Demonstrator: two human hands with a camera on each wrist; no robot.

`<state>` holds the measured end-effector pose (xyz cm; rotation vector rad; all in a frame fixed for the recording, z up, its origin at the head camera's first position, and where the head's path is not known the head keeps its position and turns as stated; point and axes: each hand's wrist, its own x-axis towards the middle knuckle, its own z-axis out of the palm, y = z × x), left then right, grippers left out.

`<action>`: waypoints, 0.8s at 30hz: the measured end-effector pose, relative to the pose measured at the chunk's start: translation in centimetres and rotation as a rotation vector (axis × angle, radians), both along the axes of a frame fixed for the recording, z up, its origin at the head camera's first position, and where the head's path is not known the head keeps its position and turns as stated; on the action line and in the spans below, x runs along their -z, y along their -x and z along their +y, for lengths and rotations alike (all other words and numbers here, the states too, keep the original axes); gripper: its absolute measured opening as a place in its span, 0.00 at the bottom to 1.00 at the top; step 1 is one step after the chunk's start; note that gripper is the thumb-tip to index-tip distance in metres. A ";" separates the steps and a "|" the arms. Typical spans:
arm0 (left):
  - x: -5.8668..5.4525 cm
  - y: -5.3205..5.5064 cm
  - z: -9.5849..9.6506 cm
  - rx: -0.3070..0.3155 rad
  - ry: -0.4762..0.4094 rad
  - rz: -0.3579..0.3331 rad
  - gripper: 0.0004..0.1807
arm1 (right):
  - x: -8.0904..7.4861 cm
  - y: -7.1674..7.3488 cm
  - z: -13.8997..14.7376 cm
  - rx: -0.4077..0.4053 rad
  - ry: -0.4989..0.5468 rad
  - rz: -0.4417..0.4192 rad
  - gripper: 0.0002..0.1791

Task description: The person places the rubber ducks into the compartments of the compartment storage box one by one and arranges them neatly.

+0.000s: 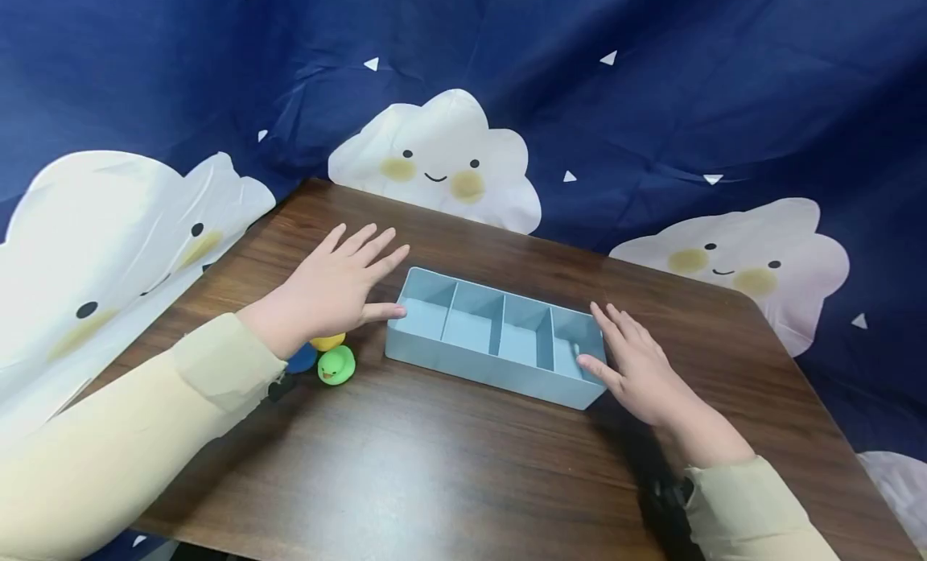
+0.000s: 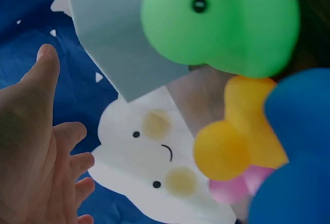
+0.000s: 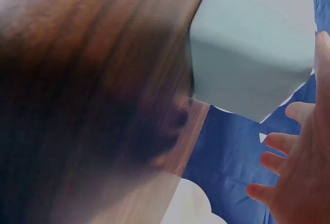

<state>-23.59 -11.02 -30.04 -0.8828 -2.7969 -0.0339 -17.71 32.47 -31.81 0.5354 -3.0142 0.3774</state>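
Observation:
A light blue box [image 1: 492, 370] with several compartments in a row sits on the wooden table between my two hands. My left hand [image 1: 329, 291] is spread at the box's left end, its thumb tip over or against the rim; contact cannot be told. At the right end my right hand [image 1: 640, 376] extends its fingers, the thumb over the last compartment. Neither hand holds anything. Below my left wrist is a green rubber duck [image 1: 336, 365], with a yellow duck [image 1: 329, 342] and a blue one [image 1: 302, 358] partly hidden. The left wrist view adds a pink thing [image 2: 229, 191] behind the yellow duck.
The dark wooden table [image 1: 463, 472] stretches out around the box. Behind it hangs a navy cloth [image 1: 688, 86] with white smiling clouds, which also falls along the left and right table edges.

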 end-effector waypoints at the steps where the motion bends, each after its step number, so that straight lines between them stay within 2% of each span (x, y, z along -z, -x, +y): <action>1: 0.0 -0.1 -0.2 -0.002 -0.006 -0.004 0.48 | 0.1 -0.1 0.1 0.002 0.008 -0.004 0.45; 9: 0.5 -0.5 -1.8 -0.038 -0.019 -0.024 0.47 | 0.3 -0.7 0.2 0.019 0.014 -0.063 0.48; 15: 0.5 -1.2 -3.3 -0.086 -0.040 -0.069 0.45 | 0.6 -0.7 0.1 0.030 0.009 -0.075 0.48; 19: 1.0 -1.7 -4.5 -0.105 -0.066 -0.099 0.44 | 0.6 -0.8 0.2 0.037 0.013 -0.090 0.48; 24: 1.8 -2.1 -6.5 -0.105 -0.106 -0.103 0.37 | 0.7 -0.8 0.0 0.041 0.027 -0.104 0.48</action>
